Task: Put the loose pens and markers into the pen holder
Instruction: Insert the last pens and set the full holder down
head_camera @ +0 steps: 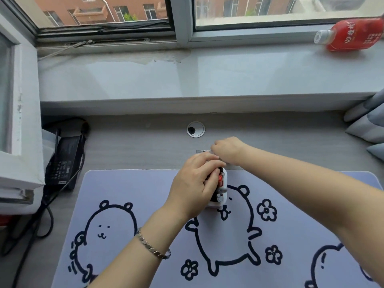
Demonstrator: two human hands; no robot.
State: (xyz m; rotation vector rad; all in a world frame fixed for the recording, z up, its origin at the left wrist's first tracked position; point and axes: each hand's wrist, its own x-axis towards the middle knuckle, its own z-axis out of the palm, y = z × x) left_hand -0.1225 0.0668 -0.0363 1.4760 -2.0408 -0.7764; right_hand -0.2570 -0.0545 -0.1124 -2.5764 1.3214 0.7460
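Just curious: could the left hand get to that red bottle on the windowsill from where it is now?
Probably not without a big reach. The left hand is resting on the white pen holder mid-desk, while the red bottle lies on the windowsill's far right, and the right arm crosses the path.

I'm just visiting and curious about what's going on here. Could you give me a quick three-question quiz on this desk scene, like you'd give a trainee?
1. True or false: the pen holder stands on the bear-print mat.
2. Which hand wears the bracelet?
3. What lies on the windowsill: A) red bottle, B) mug, C) book?

Key: 1 true. 2 the left hand, which rests over the holder; the right hand reaches just beyond it. 3 A.
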